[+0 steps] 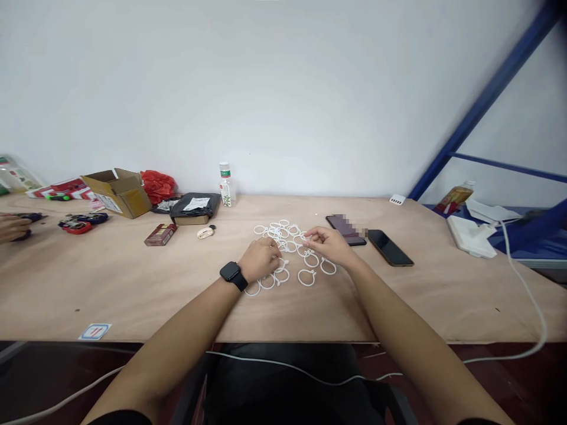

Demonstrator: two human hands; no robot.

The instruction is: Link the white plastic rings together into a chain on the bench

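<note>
A loose heap of several white curtain rings [306, 277], each with a small eyelet, lies on the wooden table before me. My left hand [261, 258], a black watch on its wrist, rests over the left part of the heap. Its fingers are curled in among the rings, and what they hold is hidden. On the heap's other side, my right hand [328, 243] has thumb and fingertips pinched together at a white ring [305, 235]. More rings lie separately below and between both hands.
Two phones [390, 247] lie to the right, near a white adapter [473, 236] with a cable. Leftward are a small dark-red box [160, 234], a black parcel [195, 206], an open carton [119, 193] and a bottle [225, 185]. Another person's hand [13, 227] shows at far left.
</note>
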